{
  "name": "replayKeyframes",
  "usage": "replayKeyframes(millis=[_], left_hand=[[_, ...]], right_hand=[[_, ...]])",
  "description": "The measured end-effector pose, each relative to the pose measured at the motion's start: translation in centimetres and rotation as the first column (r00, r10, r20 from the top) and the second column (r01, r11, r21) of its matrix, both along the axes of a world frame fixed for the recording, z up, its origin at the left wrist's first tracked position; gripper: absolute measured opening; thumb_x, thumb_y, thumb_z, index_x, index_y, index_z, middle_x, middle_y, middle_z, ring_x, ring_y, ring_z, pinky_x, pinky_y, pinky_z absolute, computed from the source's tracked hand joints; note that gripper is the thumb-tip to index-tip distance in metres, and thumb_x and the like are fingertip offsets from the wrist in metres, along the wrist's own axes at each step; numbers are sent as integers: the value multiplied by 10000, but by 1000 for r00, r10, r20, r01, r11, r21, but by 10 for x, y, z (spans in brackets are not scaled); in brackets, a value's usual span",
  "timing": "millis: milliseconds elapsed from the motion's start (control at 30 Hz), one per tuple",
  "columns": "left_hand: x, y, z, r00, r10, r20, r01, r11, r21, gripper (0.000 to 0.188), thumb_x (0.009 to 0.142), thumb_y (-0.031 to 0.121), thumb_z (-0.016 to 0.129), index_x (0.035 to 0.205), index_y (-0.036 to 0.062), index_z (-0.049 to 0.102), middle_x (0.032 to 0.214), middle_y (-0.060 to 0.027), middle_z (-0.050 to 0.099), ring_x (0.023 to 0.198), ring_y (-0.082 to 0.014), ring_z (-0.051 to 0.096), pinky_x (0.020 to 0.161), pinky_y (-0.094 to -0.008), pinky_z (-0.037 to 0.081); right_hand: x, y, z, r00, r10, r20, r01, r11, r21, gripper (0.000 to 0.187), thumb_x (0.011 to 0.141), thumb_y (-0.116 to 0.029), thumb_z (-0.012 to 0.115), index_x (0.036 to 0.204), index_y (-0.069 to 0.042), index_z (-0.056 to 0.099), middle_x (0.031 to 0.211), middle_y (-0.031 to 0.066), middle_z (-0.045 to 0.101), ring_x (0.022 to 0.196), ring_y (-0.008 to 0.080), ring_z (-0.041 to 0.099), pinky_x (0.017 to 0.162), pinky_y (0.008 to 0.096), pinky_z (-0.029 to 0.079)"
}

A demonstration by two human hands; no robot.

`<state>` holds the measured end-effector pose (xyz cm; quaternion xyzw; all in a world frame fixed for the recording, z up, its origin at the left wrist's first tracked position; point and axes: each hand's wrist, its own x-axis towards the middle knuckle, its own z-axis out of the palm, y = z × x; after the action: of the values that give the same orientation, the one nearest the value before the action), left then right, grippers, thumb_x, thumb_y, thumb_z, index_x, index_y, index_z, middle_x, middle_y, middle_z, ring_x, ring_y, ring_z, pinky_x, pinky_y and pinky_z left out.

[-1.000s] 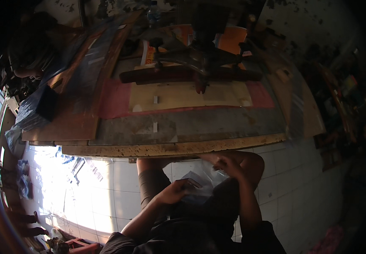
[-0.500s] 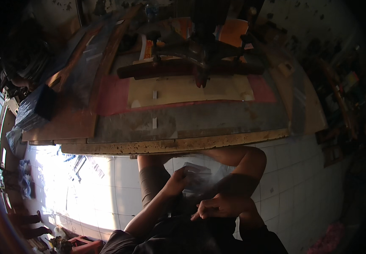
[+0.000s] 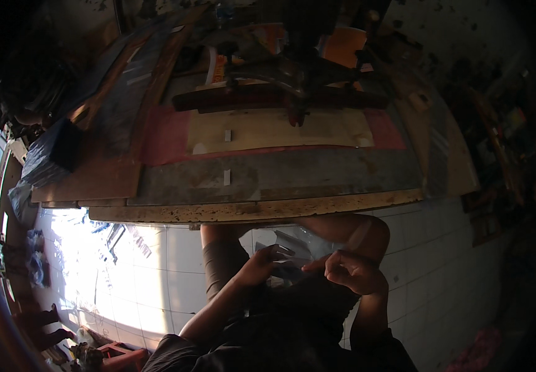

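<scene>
Below the long wooden workbench [image 3: 262, 208] and over the white tiled floor [image 3: 175, 273], I sit with a clear plastic sheet [image 3: 299, 245] in my lap, my left hand [image 3: 262, 266] pinching its near edge while my right hand [image 3: 355, 273] hovers just beside it, fingers curled and empty.

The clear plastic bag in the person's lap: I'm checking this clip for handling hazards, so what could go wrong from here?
1. The clear plastic bag sits in deep shadow below the workbench edge. The left hand has a grip on it; the right hand seems only to pinch near it, so it might slip to the tiled floor.
2. Bright glare on the floor at the left may make the thin film harder to see.
</scene>
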<state>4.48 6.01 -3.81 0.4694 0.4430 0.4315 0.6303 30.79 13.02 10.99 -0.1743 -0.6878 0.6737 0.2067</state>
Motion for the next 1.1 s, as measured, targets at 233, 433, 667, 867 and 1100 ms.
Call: replayKeyframes(millis=[233, 433, 667, 867, 1100], left_hand=[[-8, -11, 17, 985, -98, 143, 101, 995, -9, 305, 941, 8, 592, 1244, -24, 610, 1176, -125, 689, 1122, -210, 640, 989, -350, 498], [-10, -14, 6, 986, -135, 97, 138, 990, -26, 293, 918, -28, 567, 1208, -42, 607, 1132, -133, 693, 1094, -190, 632, 970, -354, 499], [1, -2, 6, 1000, -10, 13, 10, 1000, -16, 303, 959, 5, 542, 1252, -54, 592, 1148, -146, 697, 1099, -212, 671, 937, -349, 546], [3, 12, 28, 976, 79, 203, -33, 976, -217, 316, 978, 50, 554, 1273, -64, 554, 1124, -158, 708, 1060, -220, 700, 866, -334, 587], [5, 16, 42, 939, 176, 295, -114, 970, -215, 368, 959, 82, 560, 1299, -57, 541, 1133, -189, 705, 1038, -256, 713, 897, -362, 583]], right_hand=[[12, 55, -164, 328, -673, 662, 49, 712, 700, 228, 1023, -190, 584, 1116, 17, 602, 1146, 189, 697, 1188, 360, 630, 965, 395, 487], [-19, 37, -84, 696, -568, 439, 411, 817, 406, 203, 1031, -177, 601, 1080, 19, 587, 1056, 175, 705, 1044, 297, 703, 846, 369, 544], [-34, -29, 1, 865, 105, 491, -239, 946, 221, 148, 997, -188, 652, 1009, -62, 576, 1229, 98, 709, 990, 214, 719, 827, 363, 543], [-48, -58, -6, 905, -60, 420, -125, 908, 399, 164, 1010, -227, 632, 1012, -70, 585, 1285, 76, 678, 1271, 265, 601, 1175, 521, 340], [-58, -75, -29, 903, 117, 413, -309, 846, 435, 208, 1026, -281, 594, 1022, -82, 654, 1344, 70, 653, 1382, 251, 511, 1231, 563, 241]])
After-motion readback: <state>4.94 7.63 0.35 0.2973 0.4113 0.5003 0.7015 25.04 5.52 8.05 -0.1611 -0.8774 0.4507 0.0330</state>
